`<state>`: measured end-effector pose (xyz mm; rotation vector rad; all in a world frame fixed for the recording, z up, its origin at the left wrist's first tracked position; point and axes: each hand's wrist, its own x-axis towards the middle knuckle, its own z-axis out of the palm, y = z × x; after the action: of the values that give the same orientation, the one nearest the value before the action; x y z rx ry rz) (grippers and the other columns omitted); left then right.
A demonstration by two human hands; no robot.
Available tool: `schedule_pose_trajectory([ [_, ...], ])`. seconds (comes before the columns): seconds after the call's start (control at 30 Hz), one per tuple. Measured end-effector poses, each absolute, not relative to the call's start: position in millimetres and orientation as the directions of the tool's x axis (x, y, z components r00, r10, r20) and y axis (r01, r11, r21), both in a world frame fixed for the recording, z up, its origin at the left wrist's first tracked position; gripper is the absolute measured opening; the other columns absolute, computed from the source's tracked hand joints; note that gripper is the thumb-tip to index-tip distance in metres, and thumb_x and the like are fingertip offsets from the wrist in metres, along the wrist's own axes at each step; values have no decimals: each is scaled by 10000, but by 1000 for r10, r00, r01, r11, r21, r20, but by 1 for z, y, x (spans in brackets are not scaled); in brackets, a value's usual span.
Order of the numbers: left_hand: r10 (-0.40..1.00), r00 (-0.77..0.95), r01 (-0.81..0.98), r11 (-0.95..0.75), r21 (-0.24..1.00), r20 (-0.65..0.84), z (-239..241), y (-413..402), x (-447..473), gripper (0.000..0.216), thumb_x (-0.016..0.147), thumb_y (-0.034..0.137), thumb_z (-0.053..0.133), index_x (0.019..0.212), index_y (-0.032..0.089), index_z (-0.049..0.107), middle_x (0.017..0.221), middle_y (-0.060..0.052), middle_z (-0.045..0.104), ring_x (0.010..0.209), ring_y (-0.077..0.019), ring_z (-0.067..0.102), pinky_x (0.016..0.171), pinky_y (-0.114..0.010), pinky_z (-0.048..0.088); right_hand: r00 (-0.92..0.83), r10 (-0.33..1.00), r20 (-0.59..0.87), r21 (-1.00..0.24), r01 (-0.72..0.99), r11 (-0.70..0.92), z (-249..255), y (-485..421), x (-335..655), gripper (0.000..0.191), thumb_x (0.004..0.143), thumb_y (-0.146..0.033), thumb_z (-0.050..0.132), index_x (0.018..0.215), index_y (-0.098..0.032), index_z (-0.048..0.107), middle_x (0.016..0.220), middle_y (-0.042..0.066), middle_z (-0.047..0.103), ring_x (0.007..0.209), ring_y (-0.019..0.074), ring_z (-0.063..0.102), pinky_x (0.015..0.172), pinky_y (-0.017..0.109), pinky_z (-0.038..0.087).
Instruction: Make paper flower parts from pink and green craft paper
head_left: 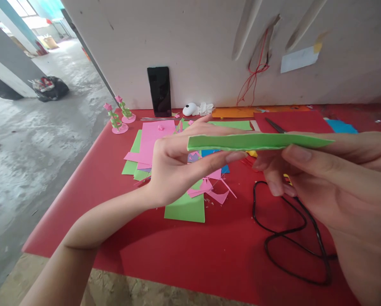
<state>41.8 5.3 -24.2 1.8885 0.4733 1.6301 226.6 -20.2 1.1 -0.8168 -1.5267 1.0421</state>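
Observation:
A narrow green paper strip is stretched level between my two hands, above the red table. My left hand pinches it, with the thumb below its lower edge and the fingers behind. At the strip's right part, my right hand grips it with the thumb in front and the index finger behind. Beneath lie green paper, pink sheets and several pink offcuts. A bit of yellow shows by my right fingers; I cannot make out what it is.
Two small paper flowers stand at the table's back left. A black phone leans on the pale wall panel. A black cord loops at the right. Behind my right hand, a dark pointed tool lies on red paper.

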Motion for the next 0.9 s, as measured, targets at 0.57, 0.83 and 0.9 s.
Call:
schedule_pose_trajectory([
  [0.57, 659, 116, -97, -738, 668, 744, -24, 2, 45, 69, 849, 302, 647, 824, 292, 711, 841, 58, 753, 795, -150, 718, 971, -417, 535, -361, 884, 296, -904, 194, 381, 1, -22, 213, 139, 802, -306, 647, 678, -304, 709, 590, -72, 634, 529, 78, 561, 430, 191, 442],
  [0.83, 702, 231, -203, -642, 739, 673, -28, 1, 48, 100, 872, 237, 612, 831, 278, 694, 633, 71, 669, 868, -149, 712, 943, -387, 564, -234, 862, 449, -820, 274, 502, -6, -27, 209, 208, 846, -275, 615, 859, -459, 709, 637, -166, 652, 586, 14, 604, 536, 102, 489],
  [0.9, 738, 241, -226, -589, 776, 631, -29, 1, 48, 92, 865, 246, 621, 837, 271, 705, 728, 59, 705, 939, -157, 704, 995, -392, 544, -244, 847, 472, -799, 288, 528, -7, -27, 209, 243, 857, -257, 603, 884, -478, 701, 628, -183, 647, 587, -5, 609, 540, 75, 483],
])
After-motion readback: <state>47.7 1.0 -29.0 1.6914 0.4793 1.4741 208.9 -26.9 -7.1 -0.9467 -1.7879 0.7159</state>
